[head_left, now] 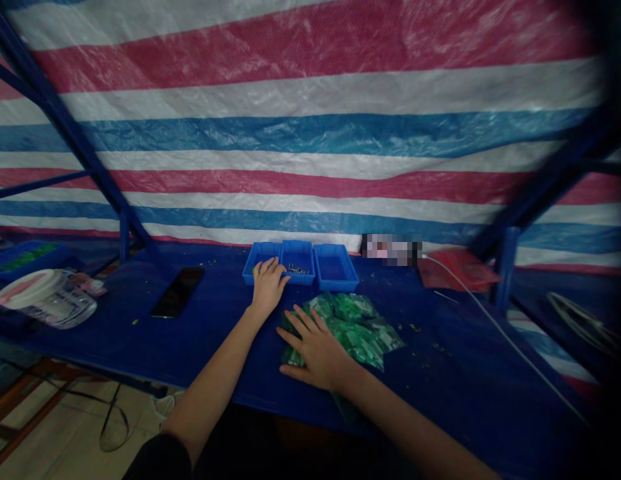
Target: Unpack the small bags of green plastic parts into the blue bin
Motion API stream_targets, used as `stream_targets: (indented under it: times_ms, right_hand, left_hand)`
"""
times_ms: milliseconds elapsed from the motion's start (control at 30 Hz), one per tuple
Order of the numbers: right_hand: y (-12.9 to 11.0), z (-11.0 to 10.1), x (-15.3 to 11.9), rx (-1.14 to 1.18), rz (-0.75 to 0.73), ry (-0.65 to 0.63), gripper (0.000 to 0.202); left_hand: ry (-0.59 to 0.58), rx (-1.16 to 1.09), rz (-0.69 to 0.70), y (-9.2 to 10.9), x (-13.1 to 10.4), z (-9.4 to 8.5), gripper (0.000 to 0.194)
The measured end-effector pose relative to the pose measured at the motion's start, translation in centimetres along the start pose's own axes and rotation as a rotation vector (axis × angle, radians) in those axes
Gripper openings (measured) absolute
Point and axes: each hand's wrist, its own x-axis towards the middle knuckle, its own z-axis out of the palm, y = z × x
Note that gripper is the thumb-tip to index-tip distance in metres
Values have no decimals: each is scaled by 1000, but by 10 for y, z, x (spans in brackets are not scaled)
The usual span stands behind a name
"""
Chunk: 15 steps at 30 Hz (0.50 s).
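My left hand (269, 285) reaches over the front of the left blue tray (260, 252). Its fingers are bent a little and the thumb stands apart; the fingertips partly hide what lies in that tray. Beside it, the middle blue tray (297, 249) holds several small metal pieces (298, 269). A third blue tray (335, 267) stands to the right. My right hand (316, 350) lies with spread fingers on the left side of a pile of green pieces in clear plastic bags (360, 330). Its palm covers part of the pile.
A black phone (178, 293) and a white-lidded bucket (55, 299) are on the left of the blue table (215, 353). At the back right, a pixelated device (390, 249) has a white cable (483, 307) running over a red bag (457, 270). Blue posts (85, 150) flank the striped sheet (300, 133).
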Motion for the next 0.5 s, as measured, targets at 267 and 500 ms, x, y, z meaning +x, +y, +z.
stream_targets:
  times_ms: [267,500]
  right_hand:
    - [5,4,3,28,48,-6,66]
    - [4,5,2,31,45,8,64]
  left_hand:
    - [66,-191,67,11,-2,0,16]
    - [221,-444,-127,25,-19,-28,14]
